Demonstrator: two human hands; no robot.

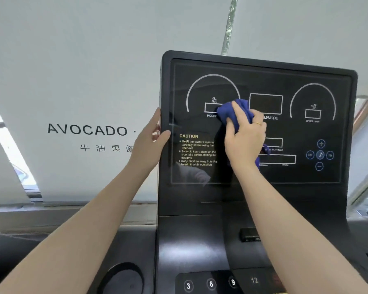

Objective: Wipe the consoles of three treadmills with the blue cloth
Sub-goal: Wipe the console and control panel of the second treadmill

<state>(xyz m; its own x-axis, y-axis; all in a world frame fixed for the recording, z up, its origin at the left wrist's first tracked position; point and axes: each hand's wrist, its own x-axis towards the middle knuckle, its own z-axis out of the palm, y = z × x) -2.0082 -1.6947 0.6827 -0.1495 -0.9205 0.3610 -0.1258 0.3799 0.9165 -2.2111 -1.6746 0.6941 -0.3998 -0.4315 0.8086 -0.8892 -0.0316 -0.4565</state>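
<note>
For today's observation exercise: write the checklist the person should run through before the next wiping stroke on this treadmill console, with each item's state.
1. Blue cloth gripped by right hand: ok.
2. Cloth lies against the console screen: ok.
3. Left hand steadies the console's left edge: ok.
4. Right side near the round buttons already wiped: cannot tell.
5. Screen unlit, no display showing: ok.
6. Other two treadmills done: cannot tell.
</note>
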